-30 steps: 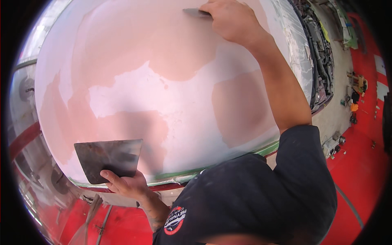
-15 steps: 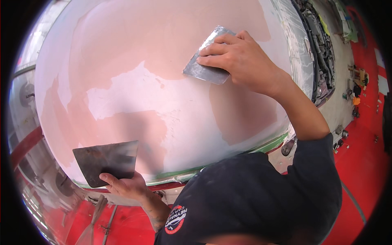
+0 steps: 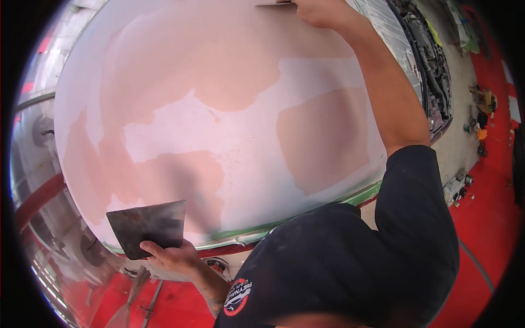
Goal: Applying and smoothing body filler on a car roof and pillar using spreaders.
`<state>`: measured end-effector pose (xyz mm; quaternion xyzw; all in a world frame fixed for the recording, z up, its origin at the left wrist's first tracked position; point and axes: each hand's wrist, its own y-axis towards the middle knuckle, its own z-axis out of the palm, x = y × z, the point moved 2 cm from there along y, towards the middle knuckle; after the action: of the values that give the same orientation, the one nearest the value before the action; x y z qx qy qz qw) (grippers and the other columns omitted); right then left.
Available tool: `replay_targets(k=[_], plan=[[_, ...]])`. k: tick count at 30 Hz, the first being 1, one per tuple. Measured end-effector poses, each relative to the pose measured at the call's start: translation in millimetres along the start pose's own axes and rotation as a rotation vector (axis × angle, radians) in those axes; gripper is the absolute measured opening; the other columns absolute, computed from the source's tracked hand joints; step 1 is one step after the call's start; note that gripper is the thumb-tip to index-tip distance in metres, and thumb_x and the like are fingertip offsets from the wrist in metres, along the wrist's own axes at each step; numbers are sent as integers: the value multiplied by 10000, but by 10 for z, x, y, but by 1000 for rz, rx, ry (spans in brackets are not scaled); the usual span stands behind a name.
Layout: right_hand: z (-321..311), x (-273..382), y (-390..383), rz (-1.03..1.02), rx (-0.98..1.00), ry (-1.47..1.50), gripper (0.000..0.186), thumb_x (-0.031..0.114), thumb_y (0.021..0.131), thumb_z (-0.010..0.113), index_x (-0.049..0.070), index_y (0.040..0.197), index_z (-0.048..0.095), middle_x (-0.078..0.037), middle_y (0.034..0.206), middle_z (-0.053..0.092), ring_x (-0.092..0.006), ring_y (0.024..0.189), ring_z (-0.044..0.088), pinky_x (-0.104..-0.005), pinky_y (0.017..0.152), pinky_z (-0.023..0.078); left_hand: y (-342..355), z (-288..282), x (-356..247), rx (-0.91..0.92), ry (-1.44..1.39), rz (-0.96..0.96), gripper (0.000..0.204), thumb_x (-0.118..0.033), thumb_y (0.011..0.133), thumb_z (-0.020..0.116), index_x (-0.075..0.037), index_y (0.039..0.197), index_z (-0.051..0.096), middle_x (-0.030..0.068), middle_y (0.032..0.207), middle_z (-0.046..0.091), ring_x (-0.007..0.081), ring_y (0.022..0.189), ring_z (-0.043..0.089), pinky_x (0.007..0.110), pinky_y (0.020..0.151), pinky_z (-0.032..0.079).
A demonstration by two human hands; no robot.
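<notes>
My left hand [image 3: 172, 258] grips a dark, flat metal plate [image 3: 150, 223] by its lower edge, thumb on top, over the near left edge of a wide car panel [image 3: 249, 180]. Far out across the panel, at the upper edge of the view, my right hand [image 3: 322, 12] is closed on a thin metal spreader [image 3: 275, 5]. The spreader shows nearly edge-on, and part of that hand is cut off. Smooth pinkish-beige filler patches [image 3: 180, 60] cover much of the panel's pale surface. A separate squarish patch [image 3: 322, 139] lies at the right.
Green and red trim [image 3: 350, 195] runs along the panel's near edge. An exposed engine bay [image 3: 435, 71] lies to the right, beyond a pale strip. Small tools and parts [image 3: 481, 123] rest near the red floor [image 3: 486, 218]. A shiny curved surface [image 3: 44, 218] stands at left.
My right hand has moved the spreader from the middle right of the panel to its far side, straightening the arm. The left hand and plate have shifted slightly down.
</notes>
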<state>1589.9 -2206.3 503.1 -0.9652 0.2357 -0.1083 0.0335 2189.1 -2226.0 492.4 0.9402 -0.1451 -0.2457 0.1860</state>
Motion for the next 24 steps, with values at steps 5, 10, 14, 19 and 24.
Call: replay_targets(k=[5,10,14,19,24], plan=[[87,193,-518,-347,26,-41,439,-31,813,569,150,1168,753,-34,1143,735,-241,1104,651,-403,959,453,-66,8,-83,-131,-471,-508,626,-250,949,672,14,1464,433,226,1265,597,311,1067,638,371,934,549],[94,101,-1138,-453,47,-52,450,-70,771,589,153,1118,770,36,1144,742,-212,1065,644,-398,892,434,3,-4,-482,54,191,30,928,-30,771,811,-78,1576,351,267,1253,589,386,1090,641,420,912,567],[-176,243,-1487,-462,-169,109,388,-13,781,664,121,1135,753,-8,1195,729,-256,1102,647,-405,910,457,-112,148,-946,-36,-1030,-751,608,-451,1062,562,23,1430,464,165,1350,577,281,1195,611,393,1010,531],[-230,1265,-2567,-890,-176,832,389,126,939,659,210,1318,684,-198,1485,511,-460,1314,555,-546,1124,435,-199,482,-1781,563,-1484,-989,690,-605,1063,415,-9,1383,553,158,1345,615,287,1230,604,429,1090,475],[-176,1090,-3191,-707,-392,427,437,122,899,665,263,1312,685,-178,1432,502,-443,1333,517,-541,1092,465,-539,80,-2153,628,-1584,-545,596,-524,1071,474,-4,1358,523,147,1258,651,273,1081,672,407,957,546]])
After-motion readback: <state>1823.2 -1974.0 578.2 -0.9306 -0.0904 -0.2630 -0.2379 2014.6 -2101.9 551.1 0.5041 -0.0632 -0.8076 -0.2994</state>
